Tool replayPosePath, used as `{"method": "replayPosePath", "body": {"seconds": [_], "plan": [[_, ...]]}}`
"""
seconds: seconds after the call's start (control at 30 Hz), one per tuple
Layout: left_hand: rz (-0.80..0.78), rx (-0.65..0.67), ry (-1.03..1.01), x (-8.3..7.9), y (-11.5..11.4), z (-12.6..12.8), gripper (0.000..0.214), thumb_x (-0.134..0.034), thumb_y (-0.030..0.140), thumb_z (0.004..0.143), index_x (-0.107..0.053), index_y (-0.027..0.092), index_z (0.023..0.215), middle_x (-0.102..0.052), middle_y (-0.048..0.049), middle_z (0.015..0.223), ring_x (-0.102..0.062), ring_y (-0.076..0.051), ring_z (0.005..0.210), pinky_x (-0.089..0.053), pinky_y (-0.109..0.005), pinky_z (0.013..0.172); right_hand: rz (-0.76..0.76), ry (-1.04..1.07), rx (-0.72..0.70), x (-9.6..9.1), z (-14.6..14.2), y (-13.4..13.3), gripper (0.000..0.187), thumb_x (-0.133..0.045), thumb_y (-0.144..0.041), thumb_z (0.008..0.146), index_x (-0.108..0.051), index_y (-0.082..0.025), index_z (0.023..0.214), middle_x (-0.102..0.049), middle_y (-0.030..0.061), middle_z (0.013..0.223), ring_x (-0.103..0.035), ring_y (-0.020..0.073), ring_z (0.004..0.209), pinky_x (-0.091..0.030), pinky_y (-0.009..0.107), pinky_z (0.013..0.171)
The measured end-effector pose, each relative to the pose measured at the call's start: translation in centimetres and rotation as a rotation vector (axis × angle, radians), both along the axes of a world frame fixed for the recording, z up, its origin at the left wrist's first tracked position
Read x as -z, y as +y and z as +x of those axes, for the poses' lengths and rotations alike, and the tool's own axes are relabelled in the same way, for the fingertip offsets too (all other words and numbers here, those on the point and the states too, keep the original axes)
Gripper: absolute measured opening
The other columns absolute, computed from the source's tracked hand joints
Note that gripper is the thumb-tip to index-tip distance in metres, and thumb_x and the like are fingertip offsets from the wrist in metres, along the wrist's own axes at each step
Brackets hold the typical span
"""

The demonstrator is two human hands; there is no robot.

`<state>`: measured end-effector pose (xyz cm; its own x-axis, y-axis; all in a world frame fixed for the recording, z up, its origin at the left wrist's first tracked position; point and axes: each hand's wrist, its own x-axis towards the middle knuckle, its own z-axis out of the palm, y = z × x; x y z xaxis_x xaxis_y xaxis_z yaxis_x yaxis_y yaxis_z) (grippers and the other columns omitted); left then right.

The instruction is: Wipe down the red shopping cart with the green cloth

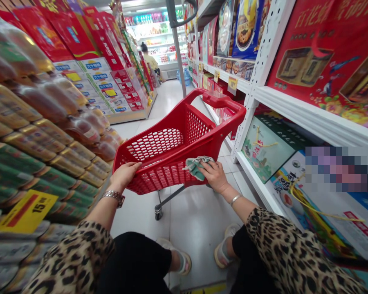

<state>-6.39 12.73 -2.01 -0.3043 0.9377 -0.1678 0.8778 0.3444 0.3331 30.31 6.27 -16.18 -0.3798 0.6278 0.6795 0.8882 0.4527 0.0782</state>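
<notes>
A red plastic shopping cart (pixel 168 163) stands in front of me, its handle (pixel 216 99) towards the upper right. My left hand (pixel 126 174) grips the rim at the basket's near left end, the fingers curled over the edge. With my right hand (pixel 215 176) I press a green and white cloth (pixel 196 168) against the basket's outer side, below the rim. The fingers lie bent over the cloth and partly cover it. Inside, the basket shows bare lattice walls. One caster wheel (pixel 158 212) is visible under the cart.
Stacked cans (pixel 46 147) and bottle packs (pixel 55 96) line the left side, with a yellow price tag (pixel 29 210). On the right, white shelves (pixel 294 107) hold gift boxes (pixel 270 143). A grey pole (pixel 178 53) rises behind the cart. Far down the aisle (pixel 167 98) a person (pixel 150 61) is crouched or seated.
</notes>
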Motion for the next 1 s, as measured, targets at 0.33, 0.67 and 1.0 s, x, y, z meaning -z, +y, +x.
{"method": "replayPosePath", "body": {"seconds": [0.33,0.67,1.0], "plan": [[-0.002,-0.015,-0.011,0.1,-0.1,-0.5,0.05,-0.052,0.062,0.085,-0.077,0.026,0.109,-0.078,-0.0073,0.117,-0.07,-0.033,0.111,-0.051,-0.043,0.098,0.029,0.045,0.021,0.5,-0.4,-0.3,0.034,-0.051,-0.013,0.102,-0.073,-0.023,0.125,-0.07,0.011,0.136,-0.058,0.0244,0.107,-0.041,0.037,0.084],[0.085,0.01,-0.032,1.5,0.8,-2.1,0.049,-0.057,0.066,0.08,-0.079,0.027,0.1,-0.08,-0.0076,0.106,-0.072,-0.032,0.102,-0.053,-0.041,0.09,0.143,0.13,0.041,-3.2,1.0,-0.7,0.032,-0.051,-0.017,0.103,-0.077,-0.027,0.119,-0.072,0.0064,0.132,-0.058,0.024,0.111,-0.041,0.038,0.089],[0.1,0.036,-0.021,1.8,0.5,-2.2,0.049,-0.056,0.065,0.081,-0.079,0.027,0.101,-0.08,-0.0064,0.099,-0.072,-0.031,0.095,-0.056,-0.04,0.086,0.274,0.361,0.252,-7.7,2.3,2.7,0.05,-0.041,-0.015,0.104,-0.059,-0.029,0.149,-0.055,0.0102,0.152,-0.05,0.0313,0.136,-0.043,0.051,0.115]]}}
